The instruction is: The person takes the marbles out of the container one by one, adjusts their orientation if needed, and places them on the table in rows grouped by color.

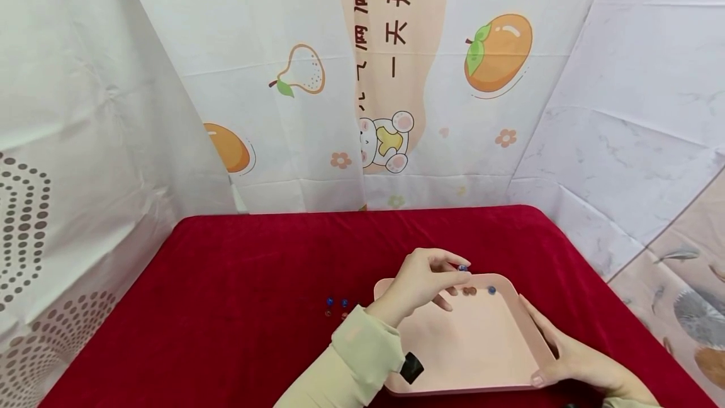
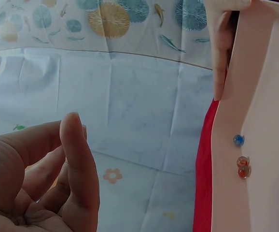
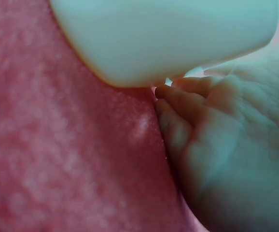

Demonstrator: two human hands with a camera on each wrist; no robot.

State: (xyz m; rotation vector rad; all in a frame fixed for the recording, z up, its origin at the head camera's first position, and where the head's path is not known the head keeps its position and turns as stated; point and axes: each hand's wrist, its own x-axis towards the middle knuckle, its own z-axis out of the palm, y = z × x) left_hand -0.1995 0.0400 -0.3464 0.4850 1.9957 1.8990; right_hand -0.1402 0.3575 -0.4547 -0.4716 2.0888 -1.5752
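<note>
With the left hand (image 1: 423, 283), pinching a blue marble (image 1: 462, 267) near the far rim of the pink tray (image 1: 464, 348); with the right hand (image 1: 569, 357), gripping its right side. Inside, along the far wall, another blue marble (image 1: 491, 290) beside two orange marbles (image 1: 472, 291). Left of it, on the red tabletop (image 1: 226, 307), blue and reddish marbles (image 1: 330, 301).

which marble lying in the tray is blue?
The blue marble nearest the right hand; the other two marbles in the pink tray are orange-brown, side by side.
</note>
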